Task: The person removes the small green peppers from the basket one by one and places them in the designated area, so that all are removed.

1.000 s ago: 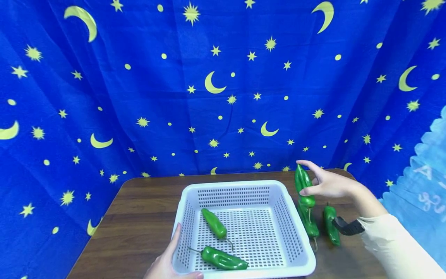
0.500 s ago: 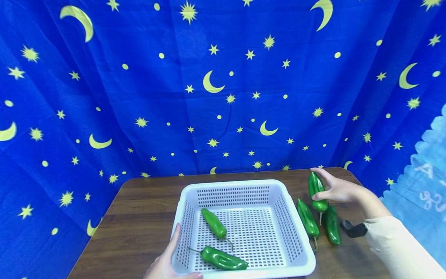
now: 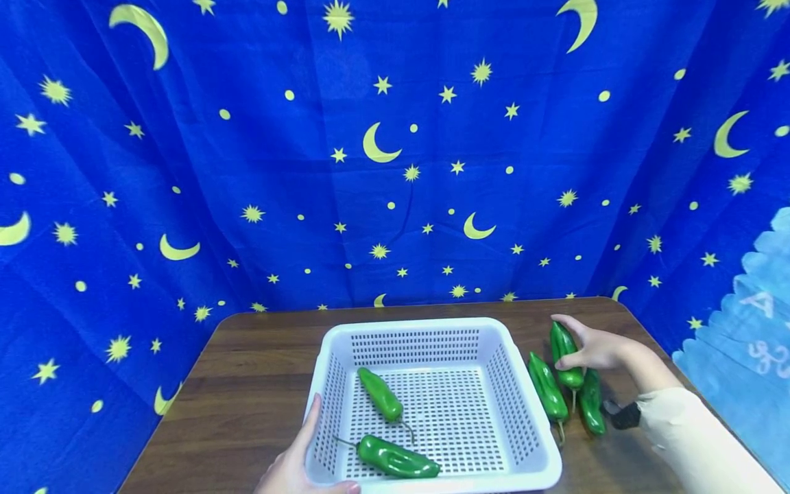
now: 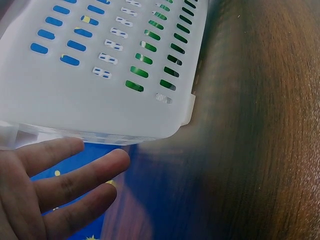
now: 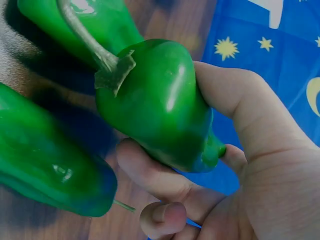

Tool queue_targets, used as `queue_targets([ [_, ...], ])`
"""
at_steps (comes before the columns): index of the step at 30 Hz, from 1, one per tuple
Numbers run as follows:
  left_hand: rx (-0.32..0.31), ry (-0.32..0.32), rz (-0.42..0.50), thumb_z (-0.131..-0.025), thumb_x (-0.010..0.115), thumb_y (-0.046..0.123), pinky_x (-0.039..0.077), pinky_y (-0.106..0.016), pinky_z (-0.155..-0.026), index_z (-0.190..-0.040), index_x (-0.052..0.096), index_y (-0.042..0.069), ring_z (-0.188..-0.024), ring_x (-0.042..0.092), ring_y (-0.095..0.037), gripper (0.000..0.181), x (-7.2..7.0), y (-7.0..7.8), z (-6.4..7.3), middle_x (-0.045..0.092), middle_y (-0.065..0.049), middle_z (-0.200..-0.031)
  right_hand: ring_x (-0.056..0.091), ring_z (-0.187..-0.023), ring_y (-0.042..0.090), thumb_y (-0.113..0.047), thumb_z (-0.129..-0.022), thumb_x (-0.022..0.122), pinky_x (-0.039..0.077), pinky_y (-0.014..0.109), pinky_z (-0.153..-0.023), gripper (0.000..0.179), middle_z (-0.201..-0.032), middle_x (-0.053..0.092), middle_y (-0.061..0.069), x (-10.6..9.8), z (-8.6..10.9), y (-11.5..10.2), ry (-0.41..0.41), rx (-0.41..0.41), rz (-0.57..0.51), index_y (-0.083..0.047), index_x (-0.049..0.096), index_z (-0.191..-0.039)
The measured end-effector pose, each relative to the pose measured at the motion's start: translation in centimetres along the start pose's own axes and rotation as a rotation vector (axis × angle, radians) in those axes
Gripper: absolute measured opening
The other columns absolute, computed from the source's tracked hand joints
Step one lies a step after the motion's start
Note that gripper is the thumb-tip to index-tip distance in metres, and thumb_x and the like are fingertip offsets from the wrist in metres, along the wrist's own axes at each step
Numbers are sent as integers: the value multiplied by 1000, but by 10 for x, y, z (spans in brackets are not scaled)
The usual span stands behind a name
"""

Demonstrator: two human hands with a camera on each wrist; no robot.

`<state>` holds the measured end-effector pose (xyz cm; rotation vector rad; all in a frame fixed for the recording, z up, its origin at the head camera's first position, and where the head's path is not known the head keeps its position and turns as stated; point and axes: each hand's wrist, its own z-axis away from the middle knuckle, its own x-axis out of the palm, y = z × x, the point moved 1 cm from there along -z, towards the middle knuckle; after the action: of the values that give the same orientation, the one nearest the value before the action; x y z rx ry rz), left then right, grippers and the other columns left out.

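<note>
My right hand (image 3: 601,348) holds a long green pepper (image 3: 561,342) between thumb and fingers, stem end toward me, to the right of the basket. In the right wrist view, its thumb presses one side and fingers curl round the other. Two more green peppers lie on the table, one (image 3: 546,390) left of the held one, another (image 3: 592,406) to its right. At the front left corner of a white perforated basket (image 3: 407,325), my left hand (image 3: 291,461) touches the rim; the left wrist view shows three straight fingers against its outside. Inside lie two peppers, one (image 3: 380,395) behind the other (image 3: 398,459).
The brown wooden table (image 3: 247,384) shows bare wood left of the basket. Behind it hangs a blue cloth (image 3: 321,178) with yellow moons and stars. A light blue scalloped cloth (image 3: 753,322) hangs at the right. A black band (image 3: 622,414) sits at my right wrist.
The right hand has carried its pepper rightward away from the basket, then lowered it between the two table peppers. The left hand, basket and peppers inside stay where they were.
</note>
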<state>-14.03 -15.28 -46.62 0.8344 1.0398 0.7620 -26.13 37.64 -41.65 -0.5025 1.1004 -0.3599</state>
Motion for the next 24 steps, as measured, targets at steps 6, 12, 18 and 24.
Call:
queue_targets([
  [6, -4, 0, -2, -68, 90, 40, 52, -60, -93, -160, -8, 31, -108, 65, -26, 135, 0, 1, 1, 38, -29, -152, 65, -71, 21, -20, -83, 77, 57, 38, -71, 103, -128, 45, 38, 7, -3, 0, -29, 10, -48, -2, 6, -155],
  [12, -18, -13, 20, -68, 90, 41, 52, -61, -93, -159, -10, 31, -108, 65, -26, 135, 0, 3, 1, 38, -29, -152, 63, -68, 21, -14, -81, 77, 58, 38, -66, 104, -123, 47, 39, 14, -8, 1, -33, 44, -41, -1, 5, -156],
  [18, 1, -20, 40, -69, 90, 39, 53, -59, -92, -159, -10, 31, -107, 65, -25, 135, 0, 3, 2, 39, -29, -151, 63, -81, 25, -18, -80, 78, 56, 39, -71, 101, -131, 46, 38, 17, -13, -1, -24, 78, 48, 1, 14, -156],
  [24, 21, -8, 33, -68, 90, 38, 53, -59, -92, -159, -9, 32, -107, 65, -26, 135, 1, 1, 3, 40, -30, -151, 60, -86, 27, -21, -79, 79, 53, 40, -75, 96, -136, 47, 36, 22, -17, -4, -16, 79, 134, 5, 23, -153],
])
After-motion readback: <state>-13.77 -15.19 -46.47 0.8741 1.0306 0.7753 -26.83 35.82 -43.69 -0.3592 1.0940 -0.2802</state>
